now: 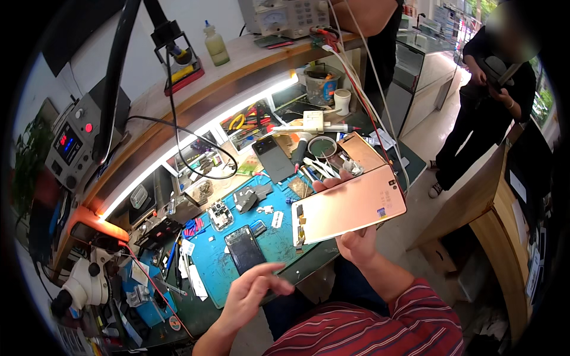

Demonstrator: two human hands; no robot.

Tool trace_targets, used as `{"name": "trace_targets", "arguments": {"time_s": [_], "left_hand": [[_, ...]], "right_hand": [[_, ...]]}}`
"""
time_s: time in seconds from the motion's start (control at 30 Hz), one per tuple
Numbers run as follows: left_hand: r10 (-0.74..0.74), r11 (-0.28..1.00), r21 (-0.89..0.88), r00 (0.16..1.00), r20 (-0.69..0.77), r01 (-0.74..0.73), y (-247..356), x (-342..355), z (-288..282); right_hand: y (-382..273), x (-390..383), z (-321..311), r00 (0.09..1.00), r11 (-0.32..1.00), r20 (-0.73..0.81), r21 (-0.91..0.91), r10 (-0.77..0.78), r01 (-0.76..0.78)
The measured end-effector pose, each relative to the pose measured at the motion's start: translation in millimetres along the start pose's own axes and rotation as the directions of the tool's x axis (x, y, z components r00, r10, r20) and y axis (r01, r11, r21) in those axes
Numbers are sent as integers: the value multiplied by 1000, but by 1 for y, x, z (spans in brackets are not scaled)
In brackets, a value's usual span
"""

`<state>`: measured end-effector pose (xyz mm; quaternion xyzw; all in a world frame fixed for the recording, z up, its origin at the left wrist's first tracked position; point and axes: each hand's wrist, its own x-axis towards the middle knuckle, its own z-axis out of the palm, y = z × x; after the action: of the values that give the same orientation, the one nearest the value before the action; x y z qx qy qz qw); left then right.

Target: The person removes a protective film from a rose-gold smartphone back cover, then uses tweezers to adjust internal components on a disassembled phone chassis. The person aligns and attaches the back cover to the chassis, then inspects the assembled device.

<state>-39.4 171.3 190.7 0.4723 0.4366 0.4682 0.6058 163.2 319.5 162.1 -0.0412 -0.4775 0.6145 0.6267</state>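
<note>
My right hand (360, 244) holds a wide pink-copper device panel (350, 202) tilted up, fingertips showing along its far edge, short flex cables at its left end. My left hand (258, 291), fingers loosely bent and apart, holds nothing below a dark phone part (243, 249) on the blue mat (208, 276). Small metal parts (251, 200), an opened phone assembly (220, 215) and a white blade-like piece (277, 219) lie nearby on the mat. A grey phone (273, 159) lies farther back.
A white microscope (83, 279) and a bench power supply (74, 142) stand left. A wooden shelf (219, 77) spans the back, with hanging cables. A person in dark clothes (475, 113) stands right, beside a wooden desk (493, 231); another person's arm (362, 18) shows at top.
</note>
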Motion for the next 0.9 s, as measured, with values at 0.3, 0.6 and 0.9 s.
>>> {"name": "trace_targets", "arguments": {"time_s": [0.3, 0.6, 0.9], "left_hand": [[-109, 974, -218, 976, -188, 67, -10, 28, 22], [535, 832, 388, 759, -372, -397, -33, 41, 29], [287, 958, 122, 907, -307, -261, -28, 33, 23]], "right_hand": [[3, -7, -3, 964, 990, 251, -134, 85, -53], [6, -12, -1, 975, 991, 180, -12, 131, -131], [3, -15, -3, 940, 979, 276, -111, 198, -173]]}}
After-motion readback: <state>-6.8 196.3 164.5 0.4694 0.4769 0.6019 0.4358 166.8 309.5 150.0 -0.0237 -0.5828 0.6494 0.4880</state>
